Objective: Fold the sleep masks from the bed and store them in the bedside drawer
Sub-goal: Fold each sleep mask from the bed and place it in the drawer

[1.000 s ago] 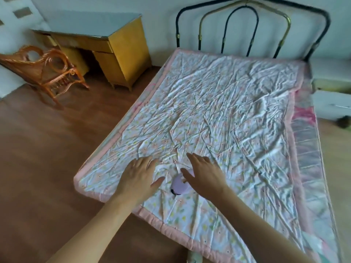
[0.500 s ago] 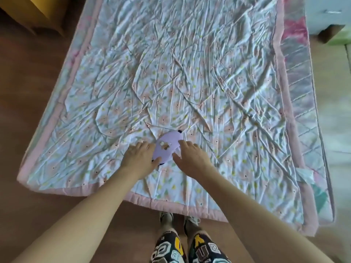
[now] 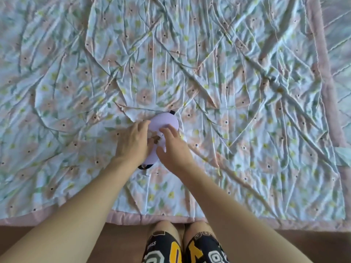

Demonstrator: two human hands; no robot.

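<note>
Lilac sleep mask (image 3: 164, 123) lies centre frame on the wrinkled floral quilt (image 3: 228, 82), set well in from the pink border (image 3: 133, 218) at the lower edge; bare quilt all round it. Your left hand (image 3: 133, 143) and right hand (image 3: 173, 150) rest on the mask, fingers loosely spread, covering its middle. Whether either grips it: cannot tell. Black strap ends (image 3: 145, 166) peek out. Brown floor (image 3: 57, 234) along the bottom.
</note>
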